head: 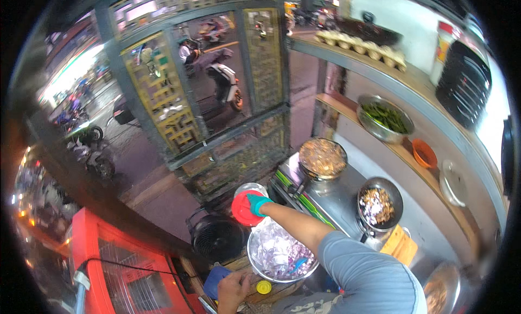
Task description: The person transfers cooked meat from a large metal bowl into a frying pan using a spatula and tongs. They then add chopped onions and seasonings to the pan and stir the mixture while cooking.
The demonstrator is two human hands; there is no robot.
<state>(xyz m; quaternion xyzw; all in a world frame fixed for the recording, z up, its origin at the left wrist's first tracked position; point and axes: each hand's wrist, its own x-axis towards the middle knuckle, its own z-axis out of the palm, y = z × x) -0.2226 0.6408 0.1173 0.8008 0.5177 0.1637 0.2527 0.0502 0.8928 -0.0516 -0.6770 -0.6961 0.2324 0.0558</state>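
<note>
My right hand (258, 204), in a teal glove, reaches forward and lies on a red round plastic lid or plate (243, 209), which partly covers a metal container (252, 187). Whether its fingers grip the red thing cannot be told. My left hand (234, 291) is bare, at the lower edge, beside a blue container (215, 280); its hold cannot be made out. Between me and the red piece stands a large metal bowl (281, 253) with chopped purple onions, clear plastic and a blue scoop-like tool (299, 264). A yellow round lid (263, 287) lies below the bowl.
A full pan (322, 157) and a wok (378, 206) with food stand on the stove, near a wooden cutting board (399, 245). A black round fan-like object (217, 236) is left of the bowl. Shelves hold a bowl of green vegetables (384, 118) and an orange bowl (424, 153).
</note>
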